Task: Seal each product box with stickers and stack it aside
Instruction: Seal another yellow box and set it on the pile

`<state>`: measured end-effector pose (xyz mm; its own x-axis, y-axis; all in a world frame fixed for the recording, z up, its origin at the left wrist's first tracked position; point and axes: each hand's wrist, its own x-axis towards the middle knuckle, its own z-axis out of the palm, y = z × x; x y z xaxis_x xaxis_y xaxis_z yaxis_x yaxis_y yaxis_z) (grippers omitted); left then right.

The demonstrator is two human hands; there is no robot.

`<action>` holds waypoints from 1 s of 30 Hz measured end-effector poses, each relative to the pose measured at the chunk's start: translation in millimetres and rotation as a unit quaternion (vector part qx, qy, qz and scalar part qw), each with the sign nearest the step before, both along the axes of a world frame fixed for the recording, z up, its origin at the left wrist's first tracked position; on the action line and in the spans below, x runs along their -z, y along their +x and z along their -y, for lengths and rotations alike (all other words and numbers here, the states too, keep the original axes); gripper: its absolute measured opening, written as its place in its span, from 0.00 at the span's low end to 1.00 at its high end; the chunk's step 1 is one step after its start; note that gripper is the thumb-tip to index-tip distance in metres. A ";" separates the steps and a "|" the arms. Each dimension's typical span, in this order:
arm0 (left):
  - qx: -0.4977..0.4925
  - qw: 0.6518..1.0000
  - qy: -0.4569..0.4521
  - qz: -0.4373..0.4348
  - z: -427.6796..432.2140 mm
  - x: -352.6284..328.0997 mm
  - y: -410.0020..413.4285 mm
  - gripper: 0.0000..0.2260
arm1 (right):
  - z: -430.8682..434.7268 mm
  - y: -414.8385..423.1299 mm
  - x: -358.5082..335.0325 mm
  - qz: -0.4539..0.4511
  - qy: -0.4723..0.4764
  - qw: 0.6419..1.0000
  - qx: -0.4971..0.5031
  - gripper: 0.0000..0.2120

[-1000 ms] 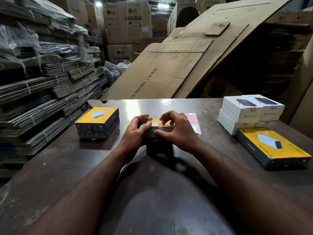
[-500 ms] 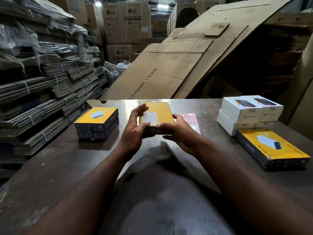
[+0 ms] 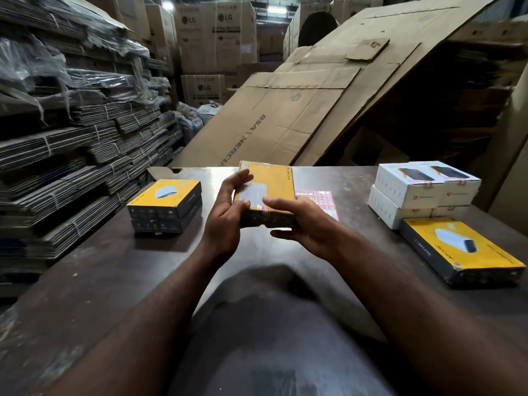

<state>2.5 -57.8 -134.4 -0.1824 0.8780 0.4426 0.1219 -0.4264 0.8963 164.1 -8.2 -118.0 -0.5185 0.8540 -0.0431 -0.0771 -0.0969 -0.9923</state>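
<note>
1 flat rectangular yellow cardboard box (image 3: 270,178), clamped between left hand (image 3: 225,215) and right hand (image 3: 304,225).

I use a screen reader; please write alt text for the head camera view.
The left hand and right hand hold a yellow box above a table. Two stacked yellow boxes sit left; white boxes and another yellow box right.

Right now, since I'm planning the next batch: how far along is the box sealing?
Seemingly done: the two stacked yellow boxes at the left. In hand: the left hand and right hand hold a third yellow box, a sticker across its near edge. Left: stacking it, then probably the lone yellow box at the right.
</note>
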 end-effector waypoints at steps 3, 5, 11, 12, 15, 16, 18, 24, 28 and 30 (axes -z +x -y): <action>0.005 1.000 0.002 0.003 1.7 -1.4 3.5 0.25 | -0.6 -3.0 0.7 0.016 0.004 0.999 0.031 0.18; 0.002 1.000 0.004 0.002 0.2 0.4 4.4 0.25 | -0.1 -5.3 1.6 0.030 0.004 0.998 0.056 0.17; -0.003 1.000 -0.001 0.003 -1.7 1.7 2.4 0.30 | 3.9 -11.1 4.8 0.047 0.046 0.993 0.093 0.14; -0.001 1.000 -0.001 0.003 -1.1 0.9 1.8 0.31 | 5.2 -12.4 4.7 0.045 0.052 0.993 0.098 0.13; 0.010 1.000 -0.005 0.000 -0.7 -0.8 -0.1 0.30 | 5.4 -15.7 3.5 0.026 0.010 0.993 0.119 0.11; 0.013 1.000 -0.012 -0.006 -0.6 -0.2 -0.1 0.30 | 4.3 -15.1 2.2 0.014 -0.024 0.992 0.125 0.13; 0.013 0.999 -0.025 -0.027 -0.1 2.2 2.5 0.30 | 1.4 -11.7 -0.1 0.003 -0.061 0.990 0.129 0.16; -0.028 0.999 -0.017 -0.014 -1.8 8.0 5.9 0.30 | 0.7 -12.7 3.3 0.042 0.027 0.992 0.118 0.17; -0.056 0.998 0.005 0.033 -5.6 12.3 6.8 0.30 | 1.1 -13.4 3.4 0.022 0.040 0.993 0.111 0.17; -0.053 0.997 -0.002 0.058 -7.2 11.1 8.0 0.30 | 2.1 -12.3 2.6 0.017 0.038 0.994 0.105 0.17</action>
<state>10.4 -50.5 -145.6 -0.3237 0.8534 0.4086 0.0605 -0.4123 0.9090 151.8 -10.3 -120.5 -0.3275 0.9448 0.0116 -0.0549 -0.0067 -0.9985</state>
